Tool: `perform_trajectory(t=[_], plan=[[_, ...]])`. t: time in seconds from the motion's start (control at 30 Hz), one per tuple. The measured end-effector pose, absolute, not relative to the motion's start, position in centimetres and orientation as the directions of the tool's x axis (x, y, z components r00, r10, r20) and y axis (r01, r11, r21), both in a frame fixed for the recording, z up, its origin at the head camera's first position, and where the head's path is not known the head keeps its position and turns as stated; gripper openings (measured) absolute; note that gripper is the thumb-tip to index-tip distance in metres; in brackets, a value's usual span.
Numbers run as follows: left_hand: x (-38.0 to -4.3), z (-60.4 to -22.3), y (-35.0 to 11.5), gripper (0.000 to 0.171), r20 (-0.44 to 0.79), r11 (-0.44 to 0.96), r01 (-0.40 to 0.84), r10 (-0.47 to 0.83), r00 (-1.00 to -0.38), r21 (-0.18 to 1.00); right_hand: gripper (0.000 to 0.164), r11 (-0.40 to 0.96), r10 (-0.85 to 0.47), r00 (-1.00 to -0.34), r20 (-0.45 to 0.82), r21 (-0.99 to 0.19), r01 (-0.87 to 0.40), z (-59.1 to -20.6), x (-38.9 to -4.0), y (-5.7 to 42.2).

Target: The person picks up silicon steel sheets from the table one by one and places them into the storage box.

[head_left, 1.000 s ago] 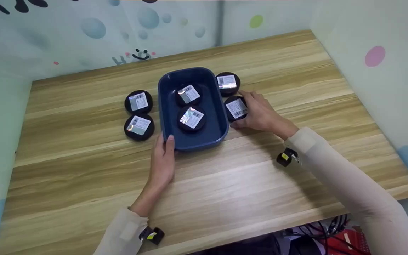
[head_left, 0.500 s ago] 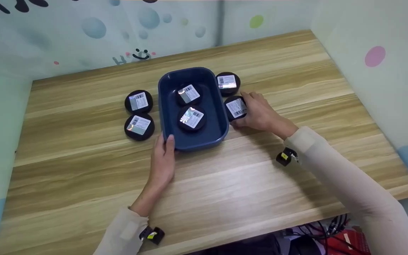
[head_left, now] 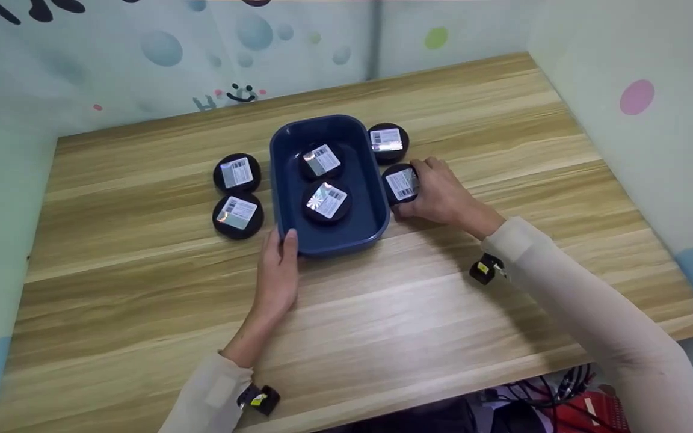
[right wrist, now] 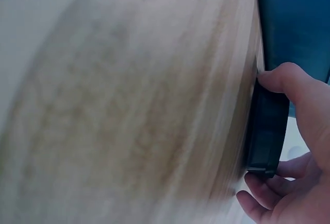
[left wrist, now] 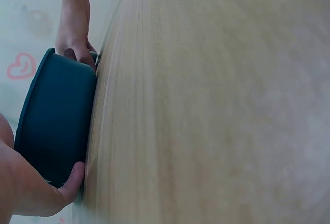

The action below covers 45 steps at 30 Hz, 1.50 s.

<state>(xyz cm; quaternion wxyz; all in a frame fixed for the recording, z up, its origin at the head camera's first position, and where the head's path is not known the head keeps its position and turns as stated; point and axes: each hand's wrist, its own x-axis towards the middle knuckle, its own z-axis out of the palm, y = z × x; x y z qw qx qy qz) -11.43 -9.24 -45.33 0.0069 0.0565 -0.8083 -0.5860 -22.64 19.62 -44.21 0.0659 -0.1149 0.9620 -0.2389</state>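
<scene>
A dark blue rectangular plastic tub (head_left: 328,243) stands on the table. Inside it lie two flat black discs with silver-and-white barcode labels, a far disc (head_left: 320,160) and a near disc (head_left: 326,201). My left hand (head_left: 277,273) holds the tub's near left corner, thumb at the rim and fingers along the outer side. To the right of the tub, my right hand (head_left: 440,192) grips another labelled black disc (head_left: 400,184) by its edge. In the right wrist view, this black disc (right wrist: 268,126) sits on edge between thumb and fingers, at the tabletop beside the tub wall.
One more black disc (head_left: 388,143) lies beyond the gripped one, close against the tub's right side. Left of the tub are an upper disc (head_left: 236,172) and a lower disc (head_left: 237,215). Walls border the wooden table (head_left: 142,288) at the back and sides. Cables (head_left: 554,391) hang below its front edge.
Both hands stay nearly in place. The right index fingertip has drawn slightly toward the near disc, away from the disc beyond it. The tub has not visibly moved.
</scene>
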Motion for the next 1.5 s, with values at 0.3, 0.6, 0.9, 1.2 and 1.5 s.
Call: perform_trajectory(t=[0.3,0.6,0.9,1.2,1.5], plan=[[-11.4,-45.3,-9.2,0.046,-0.070,0.315,-0.096,-0.093,-0.993,0.944,0.090,0.836,-0.264,-0.963,-0.047,-0.509,-0.204,-44.2,-22.4,19.7],[-11.5,-45.5,-9.1,0.044,-0.054,0.293,-0.081,-0.101,-0.993,0.953,0.093,0.834,-0.260,-0.964,-0.051,-0.516,-0.198,-44.0,-22.5,19.7],[-11.6,-45.5,-9.0,0.043,-0.038,0.293,-0.069,-0.110,-0.993,0.953,0.093,0.830,-0.244,-0.969,-0.026,-0.523,-0.195,-43.6,-22.6,20.0],[-11.6,-45.7,-9.0,0.042,-0.029,0.291,-0.063,-0.120,-0.992,0.955,0.093,0.826,-0.239,-0.971,-0.028,-0.531,-0.188,-43.0,-22.8,20.0],[-11.6,-45.7,-9.0,0.042,-0.042,0.286,-0.074,-0.117,-0.992,0.955,0.089,0.833,-0.229,-0.973,0.017,-0.514,-0.205,-42.2,-23.1,19.8]])
